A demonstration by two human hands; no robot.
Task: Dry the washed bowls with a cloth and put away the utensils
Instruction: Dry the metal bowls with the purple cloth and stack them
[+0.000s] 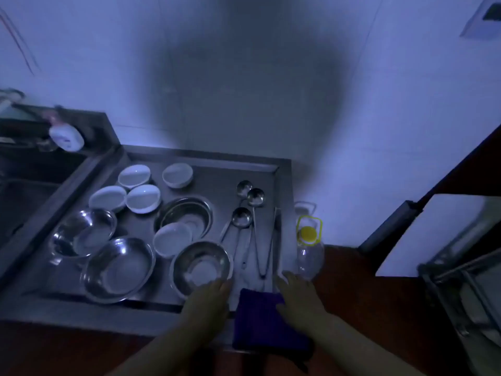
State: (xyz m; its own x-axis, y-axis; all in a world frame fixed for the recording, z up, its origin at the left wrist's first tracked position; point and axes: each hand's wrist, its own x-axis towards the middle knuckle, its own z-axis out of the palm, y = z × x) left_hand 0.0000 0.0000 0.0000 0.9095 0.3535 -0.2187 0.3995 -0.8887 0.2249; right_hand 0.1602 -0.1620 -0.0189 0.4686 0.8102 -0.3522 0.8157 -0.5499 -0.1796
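1. Two bare hands reach over the near edge of a stainless steel draining tray [273, 169].
2. The left hand [207, 299] rests straight, relaxed fingers on the rim of the nearest round steel bowl [200, 267].
3. The right hand [296, 297] lies on a folded dark purple cloth [260, 321] with fingers extended (whether the thumb pinches it is hidden).
4. Three steel ladles [254, 198] and steel tongs [267, 248] lie at the tray's right side.
5. Small white bowls [142, 198] and other steel bowls [118, 270] fill the left.

The steel table [151, 318] carries white bowls [143, 198], steel bowls [118, 270], ladles [242, 217], tongs [267, 248] and a purple cloth [260, 321] at its near edge.
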